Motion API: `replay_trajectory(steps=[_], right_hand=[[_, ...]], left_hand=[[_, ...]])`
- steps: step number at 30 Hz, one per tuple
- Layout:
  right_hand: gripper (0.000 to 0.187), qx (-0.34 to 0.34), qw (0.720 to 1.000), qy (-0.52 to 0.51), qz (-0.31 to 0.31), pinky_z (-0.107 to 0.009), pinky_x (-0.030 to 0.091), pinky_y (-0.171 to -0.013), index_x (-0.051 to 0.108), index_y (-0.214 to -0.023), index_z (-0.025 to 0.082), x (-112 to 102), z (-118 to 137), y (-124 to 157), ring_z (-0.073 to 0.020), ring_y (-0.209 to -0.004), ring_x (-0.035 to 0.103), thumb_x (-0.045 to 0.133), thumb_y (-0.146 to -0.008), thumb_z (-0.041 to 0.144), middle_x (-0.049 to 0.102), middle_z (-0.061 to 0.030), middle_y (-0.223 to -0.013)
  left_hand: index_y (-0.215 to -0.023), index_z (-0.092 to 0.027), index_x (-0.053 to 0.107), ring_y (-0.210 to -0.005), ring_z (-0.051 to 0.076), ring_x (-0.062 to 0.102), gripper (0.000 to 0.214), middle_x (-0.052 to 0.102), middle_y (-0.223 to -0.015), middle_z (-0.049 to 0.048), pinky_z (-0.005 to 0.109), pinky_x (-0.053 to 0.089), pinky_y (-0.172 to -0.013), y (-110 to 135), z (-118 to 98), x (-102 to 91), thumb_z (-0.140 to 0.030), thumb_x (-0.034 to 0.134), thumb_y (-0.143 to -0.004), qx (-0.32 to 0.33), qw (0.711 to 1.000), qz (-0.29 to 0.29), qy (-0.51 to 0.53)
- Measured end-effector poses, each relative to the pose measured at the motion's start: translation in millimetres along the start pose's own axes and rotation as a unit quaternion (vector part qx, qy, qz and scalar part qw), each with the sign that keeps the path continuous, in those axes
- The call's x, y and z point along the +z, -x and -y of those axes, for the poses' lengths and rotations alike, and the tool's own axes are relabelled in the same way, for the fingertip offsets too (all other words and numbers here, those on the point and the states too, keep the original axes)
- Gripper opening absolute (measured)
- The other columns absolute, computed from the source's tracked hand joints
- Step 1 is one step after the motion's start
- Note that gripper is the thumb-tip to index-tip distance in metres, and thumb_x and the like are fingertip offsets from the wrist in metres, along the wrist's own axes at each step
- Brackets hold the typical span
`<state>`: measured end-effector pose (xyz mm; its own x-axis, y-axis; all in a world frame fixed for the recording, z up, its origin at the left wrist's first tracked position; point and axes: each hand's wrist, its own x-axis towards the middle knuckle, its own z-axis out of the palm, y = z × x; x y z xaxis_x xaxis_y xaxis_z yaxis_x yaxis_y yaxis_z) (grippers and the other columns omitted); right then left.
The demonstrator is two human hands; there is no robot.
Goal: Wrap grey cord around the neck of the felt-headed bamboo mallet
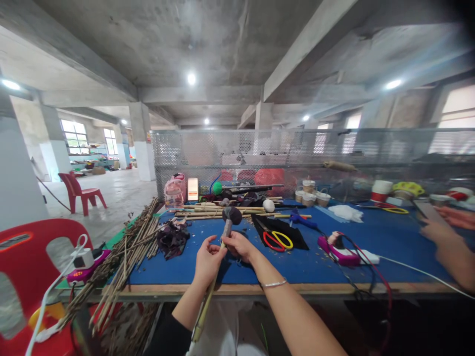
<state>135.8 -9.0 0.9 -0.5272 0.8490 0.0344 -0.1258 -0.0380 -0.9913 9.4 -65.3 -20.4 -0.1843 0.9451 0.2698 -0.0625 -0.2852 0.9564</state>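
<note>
Both of my hands are over the front of the blue table, closed on a bamboo stick (201, 319) that slants up from my lap. Its upper end carries a grey wrapping (227, 228) and a dark round head (232, 215). My left hand (208, 258) pinches the stick just under the wrapping. My right hand (240, 247) grips at the wrapping's lower end, its fingers partly hidden. Right of the hands, red-and-yellow-handled scissors (277, 239) lie on a black cloth (300, 239). A crumpled dark cloth (172, 241) is to the left.
Dry stalks (128, 247) overhang the left edge. Bamboo sticks (208, 213) and a white ball (268, 205) lie behind. A blue glue gun (297, 216), power strip (339, 251) and cables are on the right. Another person's hand (441, 232) is at far right. Red chair (48, 242) at left.
</note>
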Motion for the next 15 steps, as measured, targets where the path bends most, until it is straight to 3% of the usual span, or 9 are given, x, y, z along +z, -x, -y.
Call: replay_trajectory(steps=[7,9,15], right_hand=[[0.039,0.019,1.000,0.001,-0.010,-0.018,0.006,-0.031,0.040,-0.071,0.019,3.7,3.2,0.4,-0.0018,-0.028,0.016,0.067,-0.061,0.045,0.030,0.0134,-0.035],[0.039,0.018,1.000,0.006,-0.011,-0.018,0.006,-0.031,0.039,-0.070,0.020,4.5,3.4,0.4,-0.0019,-0.028,0.017,0.067,-0.060,0.045,0.031,0.0133,-0.035],[0.039,0.005,1.000,0.012,-0.019,-0.019,0.008,-0.031,0.040,-0.070,0.019,2.8,0.7,-1.2,-0.0023,-0.027,0.019,0.068,-0.060,0.044,0.032,0.0127,-0.035]], left_hand=[[-0.115,-0.014,0.038,-0.050,0.012,0.057,0.054,0.060,-0.060,-0.0004,0.020,0.039,-0.046,2.5,-5.1,0.6,-0.038,0.059,-0.072,-0.060,0.996,0.037,0.046],[-0.113,-0.014,0.041,-0.050,0.011,0.056,0.050,0.060,-0.059,-0.0005,0.020,0.038,-0.045,2.3,-4.1,1.2,-0.038,0.058,-0.072,-0.051,0.998,0.036,0.033],[-0.109,-0.012,0.046,-0.052,0.009,0.054,0.060,0.058,-0.060,-0.0027,0.019,0.039,-0.051,-0.3,1.4,0.3,-0.027,0.073,-0.058,0.000,1.000,-0.004,0.019]])
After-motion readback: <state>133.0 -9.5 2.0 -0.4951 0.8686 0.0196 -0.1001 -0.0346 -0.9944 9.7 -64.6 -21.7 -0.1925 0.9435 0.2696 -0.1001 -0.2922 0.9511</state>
